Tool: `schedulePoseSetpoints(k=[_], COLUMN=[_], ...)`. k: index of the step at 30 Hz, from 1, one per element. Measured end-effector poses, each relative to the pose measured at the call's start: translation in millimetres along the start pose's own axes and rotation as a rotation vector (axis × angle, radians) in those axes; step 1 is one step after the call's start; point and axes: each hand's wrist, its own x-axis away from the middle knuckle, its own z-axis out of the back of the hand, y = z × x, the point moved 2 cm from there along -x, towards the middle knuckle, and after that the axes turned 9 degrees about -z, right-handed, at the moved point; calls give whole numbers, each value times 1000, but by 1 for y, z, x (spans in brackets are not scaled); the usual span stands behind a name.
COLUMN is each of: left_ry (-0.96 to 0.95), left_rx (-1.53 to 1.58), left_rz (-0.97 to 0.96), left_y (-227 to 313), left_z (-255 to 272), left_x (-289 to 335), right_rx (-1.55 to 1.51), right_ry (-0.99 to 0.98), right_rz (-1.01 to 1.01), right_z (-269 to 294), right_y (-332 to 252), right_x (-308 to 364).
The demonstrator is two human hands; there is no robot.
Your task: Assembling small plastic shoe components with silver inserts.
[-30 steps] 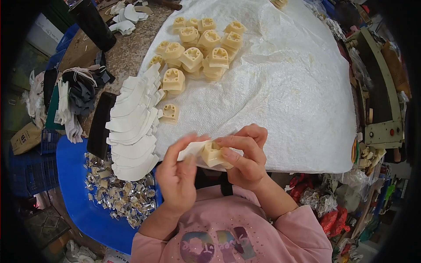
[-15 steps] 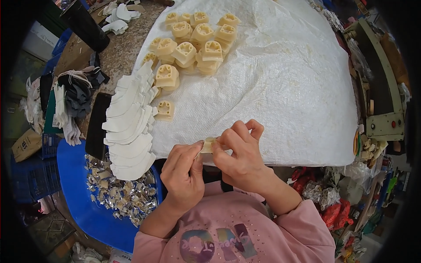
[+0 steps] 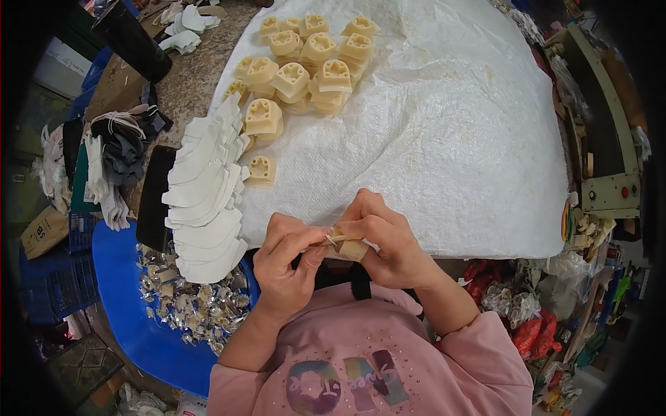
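A small cream plastic shoe heel [image 3: 352, 250] is between my hands at the near edge of the white sheet. My right hand [image 3: 388, 239] is closed round it from the right. With thumb and fingertips together, my left hand [image 3: 286, 260] pinches a thin pale strip [image 3: 333, 239] at the heel's left side. The fingers partly hide both pieces. Left of my hands lies a fanned row of white cut pieces [image 3: 206, 201], overlapping one another. Farther back, several cream heels [image 3: 291, 81] stand in a group, some stacked, with a single heel [image 3: 261, 172] nearer me.
A white woven sheet [image 3: 430, 145] covers the work surface. At lower left a blue tub [image 3: 132, 305] holds shiny scraps [image 3: 198, 305]. A black cylinder [image 3: 132, 41] and dark folded cloth [image 3: 125, 152] sit at the left. A greenish metal frame [image 3: 610, 187] stands at the right.
The heel has turned and sits slightly lower and to the right, showing more of its side. My right fingers have curled round it; my left fingertips have moved along the pale strip.
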Motion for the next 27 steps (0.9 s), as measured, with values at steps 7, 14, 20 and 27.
schedulePoseSetpoints(k=[7,14,20,27], left_ry=[-138,-121,16,133], left_rx=[-292,-148,-254,-175], left_rz=[-285,-220,-260,-226], left_y=[7,14,11,8], left_z=[-7,-5,2,17], left_x=[-13,-20,-11,-13], right_rx=[209,134,313,248], right_ry=[-123,-67,58,131], right_rz=[38,80,226,90], right_z=[6,9,6,7], right_y=[-8,-12,-14,-23], right_x=[-3,-6,-4,-2])
